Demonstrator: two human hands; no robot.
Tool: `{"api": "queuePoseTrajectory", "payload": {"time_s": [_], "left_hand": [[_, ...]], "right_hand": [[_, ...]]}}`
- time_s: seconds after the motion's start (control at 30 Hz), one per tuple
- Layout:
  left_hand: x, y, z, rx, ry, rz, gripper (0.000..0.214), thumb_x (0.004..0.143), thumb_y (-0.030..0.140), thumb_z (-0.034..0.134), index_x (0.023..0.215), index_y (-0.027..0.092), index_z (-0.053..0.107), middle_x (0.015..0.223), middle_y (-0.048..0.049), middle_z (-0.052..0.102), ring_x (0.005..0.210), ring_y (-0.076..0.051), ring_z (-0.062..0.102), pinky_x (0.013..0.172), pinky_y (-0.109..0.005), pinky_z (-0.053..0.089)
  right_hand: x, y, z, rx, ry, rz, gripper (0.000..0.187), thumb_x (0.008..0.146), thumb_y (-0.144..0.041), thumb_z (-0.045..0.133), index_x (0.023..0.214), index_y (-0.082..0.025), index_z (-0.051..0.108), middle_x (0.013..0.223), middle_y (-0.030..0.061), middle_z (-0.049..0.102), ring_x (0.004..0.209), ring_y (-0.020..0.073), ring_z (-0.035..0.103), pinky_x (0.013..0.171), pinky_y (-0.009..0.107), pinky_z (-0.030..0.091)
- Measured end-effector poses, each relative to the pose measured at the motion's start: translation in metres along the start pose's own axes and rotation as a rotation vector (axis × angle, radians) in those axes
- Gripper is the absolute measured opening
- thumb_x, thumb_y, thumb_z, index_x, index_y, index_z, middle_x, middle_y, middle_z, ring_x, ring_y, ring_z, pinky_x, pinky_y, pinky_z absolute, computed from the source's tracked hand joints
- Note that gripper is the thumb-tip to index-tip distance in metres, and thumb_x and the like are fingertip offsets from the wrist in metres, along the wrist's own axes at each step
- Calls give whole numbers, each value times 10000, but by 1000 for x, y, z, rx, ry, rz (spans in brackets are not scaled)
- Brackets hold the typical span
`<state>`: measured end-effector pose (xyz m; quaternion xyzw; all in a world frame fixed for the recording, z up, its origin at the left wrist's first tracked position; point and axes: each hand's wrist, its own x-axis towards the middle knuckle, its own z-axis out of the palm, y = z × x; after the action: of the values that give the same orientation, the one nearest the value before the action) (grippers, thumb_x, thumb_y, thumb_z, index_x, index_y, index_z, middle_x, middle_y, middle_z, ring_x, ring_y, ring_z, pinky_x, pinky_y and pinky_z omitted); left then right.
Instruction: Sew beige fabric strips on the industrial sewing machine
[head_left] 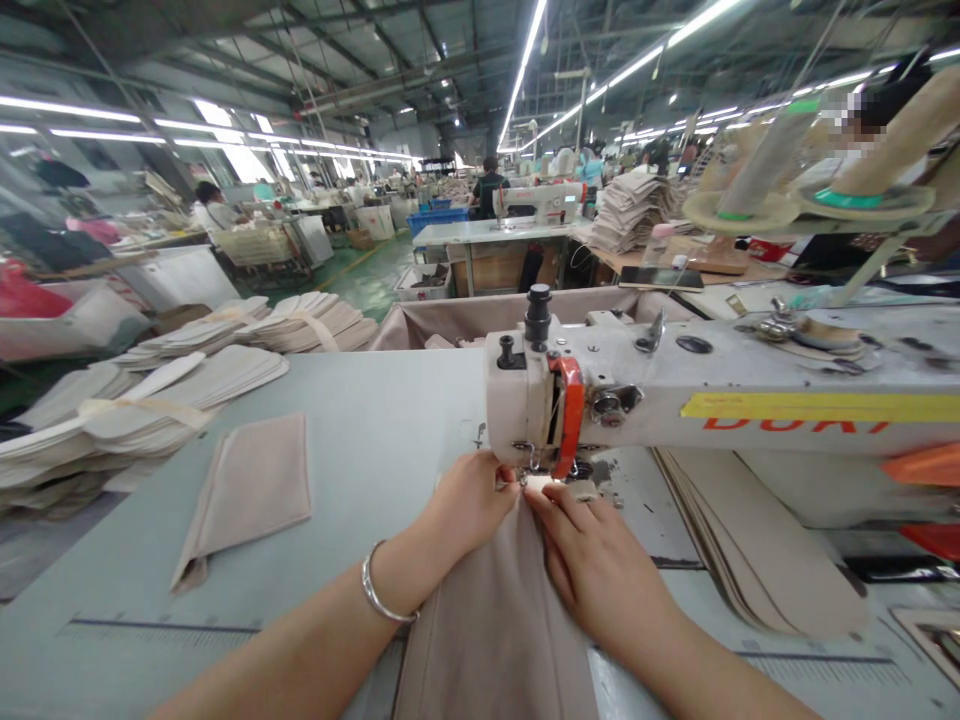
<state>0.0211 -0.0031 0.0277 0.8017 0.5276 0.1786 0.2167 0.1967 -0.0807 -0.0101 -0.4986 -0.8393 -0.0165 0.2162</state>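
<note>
A beige fabric piece (491, 620) lies on the grey sewing table (375, 420) and runs up under the needle of a white sewing machine (675, 385). My left hand (469, 500), with a silver bangle on the wrist, pinches the fabric's top edge just left of the presser foot. To the right of the seam, my right hand (592, 560) presses on the cloth, its fingertips close to the needle. Both hands have fingers closed on the cloth.
A folded beige piece (251, 490) lies to the left. Tied stacks of cut pieces (142, 410) fill the far left. More beige pieces (757, 540) lie under the machine arm on the right. Thread cones (757, 170) stand behind. Other workers and sewing tables fill the hall.
</note>
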Motion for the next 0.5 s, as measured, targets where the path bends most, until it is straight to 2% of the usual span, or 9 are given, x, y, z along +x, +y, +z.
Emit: {"api": "queuePoseTrajectory", "payload": {"time_s": [0.17, 0.27, 0.37, 0.43, 0.5], "left_hand": [[2, -1, 4, 38, 23, 9, 108, 822, 188, 555, 819, 170, 661, 810, -45, 694, 746, -199, 638, 632, -266, 447], [-7, 1, 2, 81, 64, 56, 122, 853, 172, 553, 904, 177, 664, 912, -54, 694, 849, -213, 641, 728, -297, 491], [-27, 2, -2, 185, 59, 249, 160, 930, 177, 513, 1000, 182, 657, 1094, -67, 670, 1048, -225, 603, 932, -359, 481], [-40, 0, -2, 258, 12, 399, 198, 965, 171, 481, 1085, 176, 638, 1211, -70, 642, 1174, -217, 554, 1063, -384, 413], [-48, -5, 1, 310, -8, 479, 244, 981, 166, 467, 1187, 164, 599, 1300, -74, 610, 1265, -203, 503, 1140, -389, 346]], "right_hand": [[0, -1, -2, 4, -21, 12, 456, 917, -136, 485, 1373, -152, 484, 1274, 118, 523, 1051, 296, 487, 925, 466, 450], [0, -1, -2, 8, -20, 10, 448, 920, -136, 487, 1368, -149, 487, 1258, 120, 527, 1037, 292, 490, 916, 466, 454], [-2, 0, -1, 28, -15, 0, 422, 934, -139, 476, 1356, -159, 497, 1244, 115, 533, 1041, 281, 490, 929, 461, 449], [-3, 1, 0, 38, 0, -10, 403, 943, -137, 457, 1341, -169, 509, 1245, 111, 536, 1045, 277, 489, 926, 456, 449], [-5, 2, 1, 33, 16, -16, 411, 941, -129, 443, 1345, -176, 507, 1260, 107, 532, 1054, 278, 488, 919, 457, 450]]}}
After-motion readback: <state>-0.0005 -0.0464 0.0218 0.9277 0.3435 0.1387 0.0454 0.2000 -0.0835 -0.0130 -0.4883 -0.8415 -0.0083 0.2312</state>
